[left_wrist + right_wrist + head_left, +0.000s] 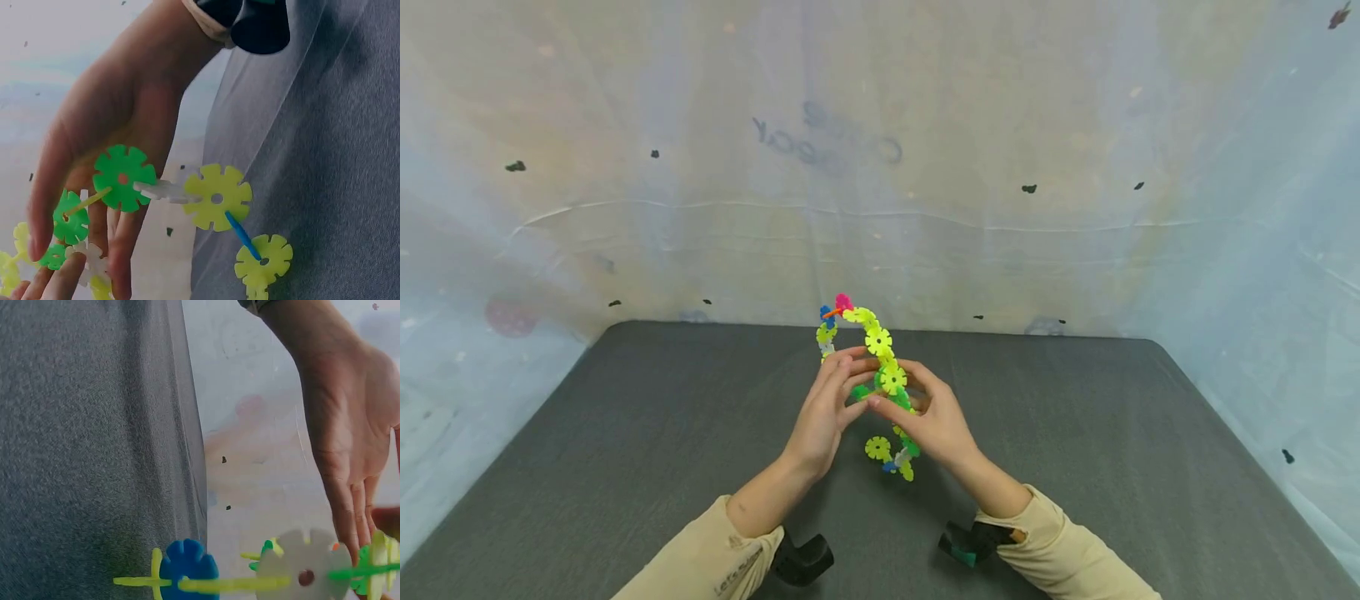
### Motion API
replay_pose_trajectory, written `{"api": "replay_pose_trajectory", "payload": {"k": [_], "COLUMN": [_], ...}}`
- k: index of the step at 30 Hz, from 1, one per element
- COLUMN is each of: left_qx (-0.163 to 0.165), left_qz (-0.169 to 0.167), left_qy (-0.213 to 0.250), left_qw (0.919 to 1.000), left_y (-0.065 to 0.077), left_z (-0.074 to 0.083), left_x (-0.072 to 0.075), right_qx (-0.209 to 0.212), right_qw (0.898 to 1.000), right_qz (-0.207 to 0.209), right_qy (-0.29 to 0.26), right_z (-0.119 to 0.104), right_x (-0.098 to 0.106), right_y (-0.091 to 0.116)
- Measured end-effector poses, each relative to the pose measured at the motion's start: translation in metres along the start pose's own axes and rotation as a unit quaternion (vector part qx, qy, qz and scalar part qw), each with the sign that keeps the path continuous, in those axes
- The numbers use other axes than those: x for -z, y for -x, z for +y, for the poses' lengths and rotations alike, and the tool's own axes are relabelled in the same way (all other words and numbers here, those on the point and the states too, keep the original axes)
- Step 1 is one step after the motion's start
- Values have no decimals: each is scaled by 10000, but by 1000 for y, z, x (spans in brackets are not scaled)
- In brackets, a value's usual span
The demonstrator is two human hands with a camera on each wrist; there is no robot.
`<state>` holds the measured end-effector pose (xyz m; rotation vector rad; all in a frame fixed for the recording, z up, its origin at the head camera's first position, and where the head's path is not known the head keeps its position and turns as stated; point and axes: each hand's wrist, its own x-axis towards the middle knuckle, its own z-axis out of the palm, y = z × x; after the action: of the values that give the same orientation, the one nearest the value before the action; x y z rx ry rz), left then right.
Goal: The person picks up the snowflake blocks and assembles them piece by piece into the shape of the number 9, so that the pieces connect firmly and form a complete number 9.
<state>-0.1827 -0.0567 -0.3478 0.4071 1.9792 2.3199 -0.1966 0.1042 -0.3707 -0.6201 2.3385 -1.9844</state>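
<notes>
A chain of notched flower-shaped plastic discs (pixel 878 340), mostly yellow and green, hangs in the air between the two hands. My left hand (pixel 823 417) holds its middle from the left, the thumb near a green disc (pixel 860 392). From the right, my right hand (pixel 938 419) pinches the green part with thumb and fingers. Pink (pixel 844 301) and blue discs sit at the upper end. Below the hands, the lower end curls round to a yellow disc (pixel 877 448). In the left wrist view, a white disc (pixel 167 191) joins green and yellow ones. Some fingertips are hidden behind discs.
A dark grey table (pixel 647 442) spreads under the hands. Pale, translucent sheeting (pixel 880 192) with small dark spots rises behind and on both sides. Black wrist devices (pixel 803 560) hang beneath the tan sleeves (pixel 1067 546).
</notes>
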Motion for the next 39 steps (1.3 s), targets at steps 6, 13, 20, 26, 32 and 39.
{"api": "replay_pose_trajectory", "payload": {"k": [6,13,20,26,32,39], "left_qx": [-440,-276,1108,1108,887,742], "left_qz": [250,1562,1433,1012,976,1154], "left_qy": [-784,-1718,-1808,-1205,-1228,-1168], "left_qw": [9956,9723,9667,9813,9836,9836], "left_y": [3,0,-11,-15,-16,-20], "left_z": [-5,-16,-27,-35,-34,-37], "left_x": [0,11,18,26,26,21], "right_qx": [143,194,-143,-452,-491,-959], "right_qw": [9973,9949,9923,9905,9896,9884], "right_qz": [338,498,468,388,512,904], "right_qy": [-638,-857,-1141,-1239,-1254,-751], "right_z": [4,7,7,15,22,34], "right_x": [1,8,12,18,24,35], "right_y": [2,3,5,5,5,9]}}
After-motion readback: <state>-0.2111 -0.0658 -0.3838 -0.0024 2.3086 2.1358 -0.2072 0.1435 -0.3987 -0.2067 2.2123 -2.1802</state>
